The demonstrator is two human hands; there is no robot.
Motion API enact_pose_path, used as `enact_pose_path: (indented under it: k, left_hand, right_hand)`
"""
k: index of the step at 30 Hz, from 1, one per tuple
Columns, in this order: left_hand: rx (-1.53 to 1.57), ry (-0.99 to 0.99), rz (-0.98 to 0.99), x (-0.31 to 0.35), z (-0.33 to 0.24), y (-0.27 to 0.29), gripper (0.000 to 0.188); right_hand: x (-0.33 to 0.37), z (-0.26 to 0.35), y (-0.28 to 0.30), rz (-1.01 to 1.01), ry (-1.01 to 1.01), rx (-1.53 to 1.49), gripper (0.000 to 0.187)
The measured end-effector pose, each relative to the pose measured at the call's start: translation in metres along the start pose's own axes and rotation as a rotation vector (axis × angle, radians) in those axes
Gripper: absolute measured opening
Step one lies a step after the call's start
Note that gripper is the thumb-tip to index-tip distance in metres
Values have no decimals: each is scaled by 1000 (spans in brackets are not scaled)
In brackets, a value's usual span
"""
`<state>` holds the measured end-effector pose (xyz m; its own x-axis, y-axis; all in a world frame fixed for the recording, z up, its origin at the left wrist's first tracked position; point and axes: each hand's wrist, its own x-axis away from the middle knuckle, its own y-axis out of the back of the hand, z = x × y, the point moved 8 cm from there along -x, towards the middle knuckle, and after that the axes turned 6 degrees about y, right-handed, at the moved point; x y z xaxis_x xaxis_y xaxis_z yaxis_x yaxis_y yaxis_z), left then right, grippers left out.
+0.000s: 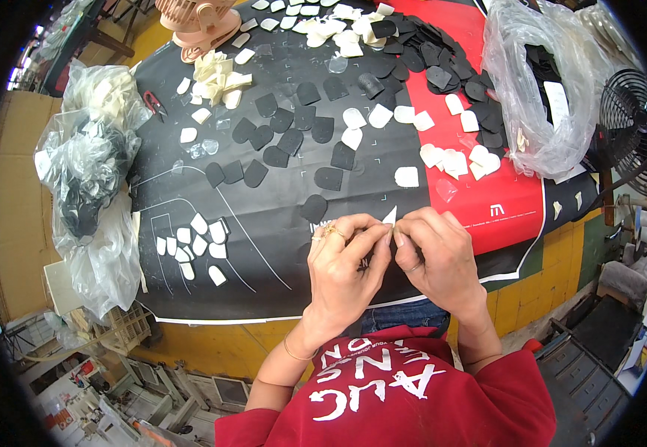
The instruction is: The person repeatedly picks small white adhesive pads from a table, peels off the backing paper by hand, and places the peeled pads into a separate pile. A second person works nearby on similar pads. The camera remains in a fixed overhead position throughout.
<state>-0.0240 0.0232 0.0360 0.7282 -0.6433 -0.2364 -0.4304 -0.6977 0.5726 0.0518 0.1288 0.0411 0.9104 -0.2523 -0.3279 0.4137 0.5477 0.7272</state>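
My left hand [346, 257] and my right hand [437, 257] meet above the near edge of the table, fingertips pinched together. Between them a small white piece [391, 215] sticks up as a pointed sliver; the fingers hide the rest of it. Just beyond my left hand lies a black round-ended pad [314, 207]. A white pad [406, 176] rests farther off, past the fingertips. To the left, several white pads [199, 244] form a loose group. More black pads [290, 141] are spread over the middle of the table.
A black and red sheet [264, 216] covers the table. Heaps of black pads [431, 52] and cream pads [219, 78] lie at the back. Plastic bags [89, 171] hang at the left; another bag [521, 82] stands right, beside a black fan [629, 123]. Red-handled snips [154, 104] lie far left.
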Motion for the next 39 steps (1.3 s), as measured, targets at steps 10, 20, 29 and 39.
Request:
enact_pose_path:
  k: [10,20,29,39]
  left_hand:
    - [38,44,-5,1,7,-2,14]
    - [130,129,-123,-5,26,20,14]
    - [-477,-473,-138,30,-15,12,23]
    - [-391,-347,-139,40,9,22,39]
  right_hand:
    - [0,-1,-2,22,-25,-38,10]
    - [8,-31,25,-51,-187,144,12]
    - [28,-34,-7,-45,-517,-796,32]
    - [20,-23,-35,49,-561,-845,17]
